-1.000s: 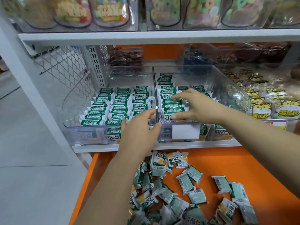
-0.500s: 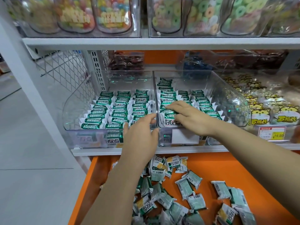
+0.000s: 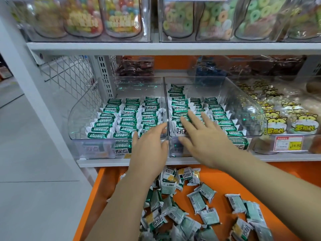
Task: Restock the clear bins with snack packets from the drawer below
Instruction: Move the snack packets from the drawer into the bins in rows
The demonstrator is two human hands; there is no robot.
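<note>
Loose and a little bent, the left grip [image 3: 149,146] rests its fingers on the front edge of the left bin [image 3: 83,119], right by the wall between the two bins. The right grip [image 3: 205,138] has its fingers straight and spread apart. It lies flat on the packets at the front of the right bin [image 3: 246,108].

The white shelf [image 3: 104,161] holds both see-through bins, side by side and touching. Just under it, the orange drawer [image 3: 217,181] sticks out toward the person. Another shelf higher up holds big bags of ring sweets [image 3: 217,16]. To the right of the bins sit bags with a yellow cartoon animal [image 3: 276,122] on them.

The packets in the bins [image 3: 125,119] are small and shiny, with a green band and white crinkly ends. They stand on their edges in neat rows, three rows in each bin. In the right bin, the row nearest the left bin goes farther back than the other two. One packet at the front [image 3: 180,133] faces out and shows big dark letters on white.

The loose packets [image 3: 201,200] lie in a messy pile in the drawer. They are pale green and white. Some show a yellow picture and some show a barcode.

A small price tag [image 3: 288,143] sticks to the shelf front near the animal bags.
</note>
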